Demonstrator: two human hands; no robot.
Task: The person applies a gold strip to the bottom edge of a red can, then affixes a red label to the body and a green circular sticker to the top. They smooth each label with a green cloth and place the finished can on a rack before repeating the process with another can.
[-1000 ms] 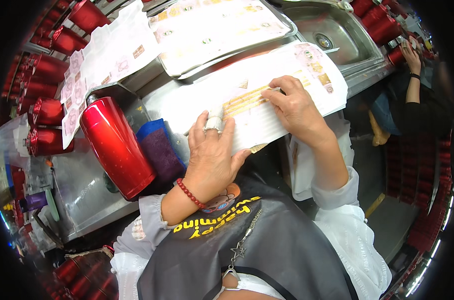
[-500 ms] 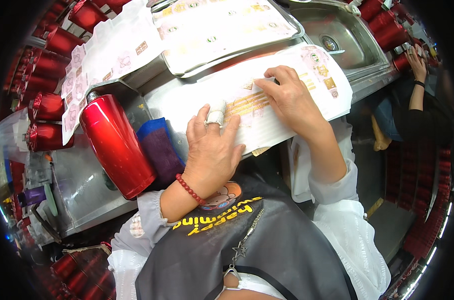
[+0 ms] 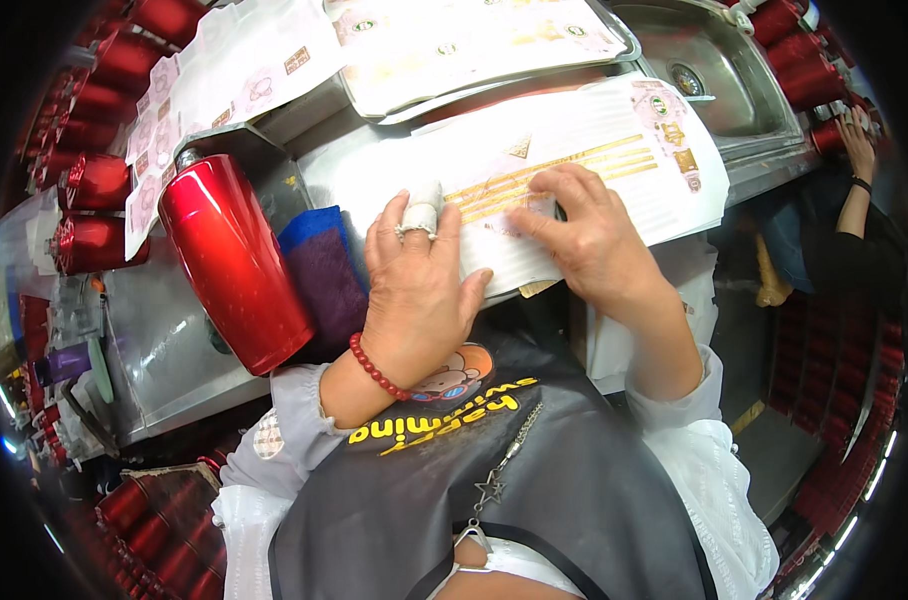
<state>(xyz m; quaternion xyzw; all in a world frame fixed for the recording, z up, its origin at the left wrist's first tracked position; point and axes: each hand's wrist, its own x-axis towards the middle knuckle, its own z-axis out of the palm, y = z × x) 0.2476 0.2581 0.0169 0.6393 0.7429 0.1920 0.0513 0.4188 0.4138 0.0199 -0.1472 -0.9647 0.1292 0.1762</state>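
A stack of white decal sheets (image 3: 684, 215) printed with gold stripes and pink and gold motifs lies on the metal counter before me. My left hand (image 3: 419, 270) rests flat on its left part, fingers spread, one finger wrapped in a white covering. A red bead bracelet circles that wrist. Over the lower gold stripes, my right hand (image 3: 584, 230) bends its fingers, thumb and forefinger apart and touching the top sheet near a pale motif. What lies under its curled fingers is hidden. Left of my left hand are a folded purple and blue cloth (image 3: 324, 270) and a glossy red bottle (image 3: 234, 265) lying tilted.
Behind the stack, a tray (image 3: 374, 110) carries more printed sheets. Another patterned sheet (image 3: 244, 70) drapes at the far left. A steel sink (image 3: 719, 70) is at the back right. Red bottles (image 3: 104, 180) line the left side. A co-worker's hand (image 3: 854, 140) touches a red object at the far right.
My right hand has come down and nearer me across the top sheet, uncovering a gold triangle and more of the stripes. The left hand stays on the sheet. The view has shifted slightly.
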